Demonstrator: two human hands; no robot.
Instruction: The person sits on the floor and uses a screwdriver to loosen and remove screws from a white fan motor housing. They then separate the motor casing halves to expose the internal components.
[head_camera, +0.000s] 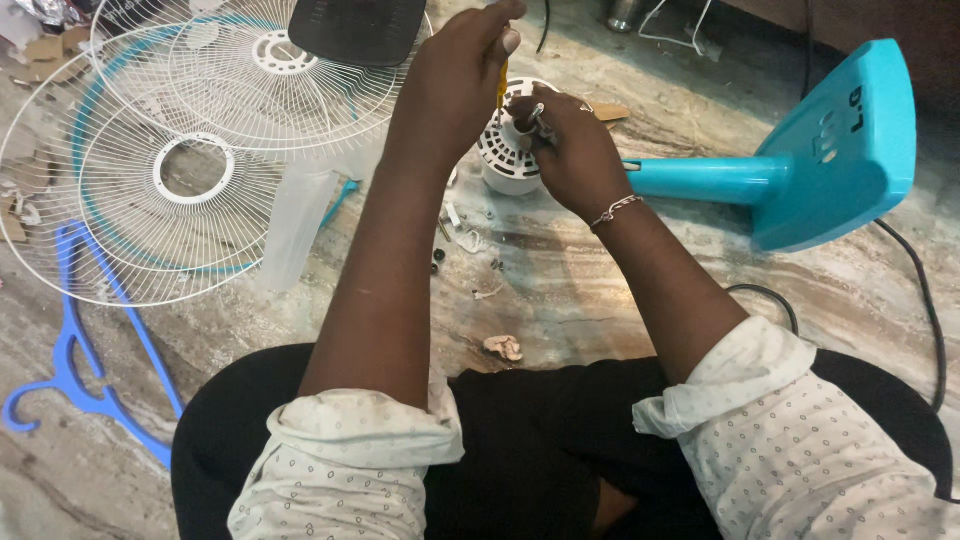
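Colours noted: white, turquoise, blue.
White fan grilles (170, 150) and motor housing (505, 155); turquoise stand (800, 160); blue hanger (75, 350); dotted cream sleeves (350, 460).

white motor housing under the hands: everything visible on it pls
The motor housing is a small, round, white body, plastic by its look, with slotted vents around its side. It stands on the marbled stone floor, at the end of the turquoise pole of the fan stand. Its top is mostly hidden by both hands. The right hand rests on its upper edge, pinching a small metal part; the left hand holds a yellow-handled screwdriver pointing down into it. Small screws lie beside it.
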